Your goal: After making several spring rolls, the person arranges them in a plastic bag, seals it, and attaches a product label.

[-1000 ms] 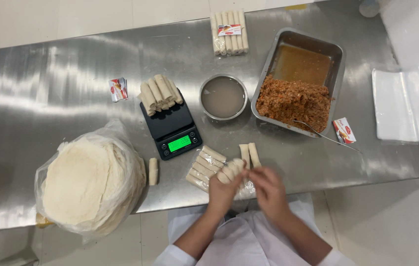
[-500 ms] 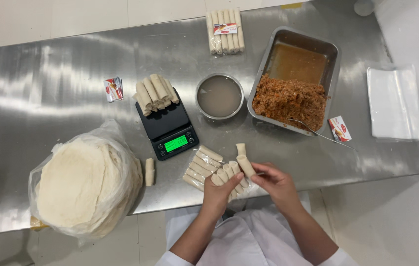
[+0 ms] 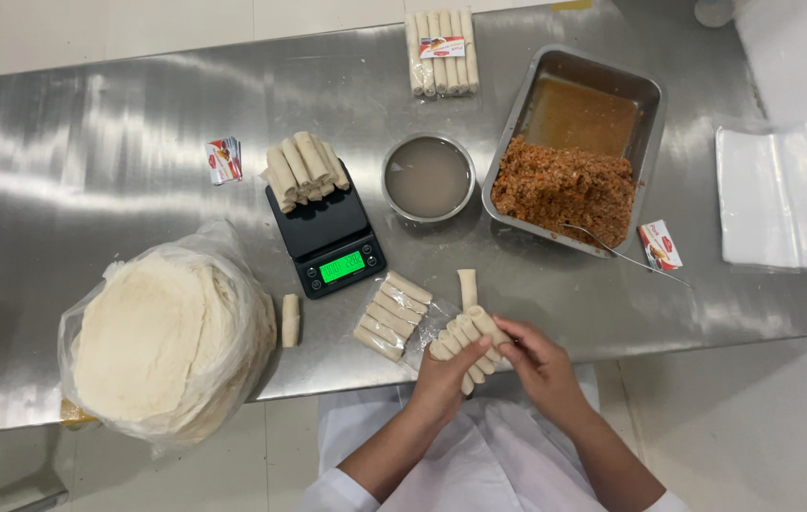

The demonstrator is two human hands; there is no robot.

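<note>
Grip: left hand (image 3: 443, 377) and right hand (image 3: 538, 358) together clasp a row of spring rolls (image 3: 468, 337) at the table's near edge
Beside it: one loose roll (image 3: 467, 287); a half-filled clear bag of rolls (image 3: 390, 316)
Done: sealed pack (image 3: 441, 53) far back; a batch on the scale (image 3: 328, 234)
Left: wrapper stack (image 3: 162, 346), filling tray (image 3: 569, 142), both well stocked

Both hands meet at lower centre of the frame: the left hand (image 3: 443, 375) cups from below, the right hand (image 3: 538, 358) curls its fingers (image 3: 510, 329) inward, white-sleeved forearms angling up from the bottom edge.
</note>
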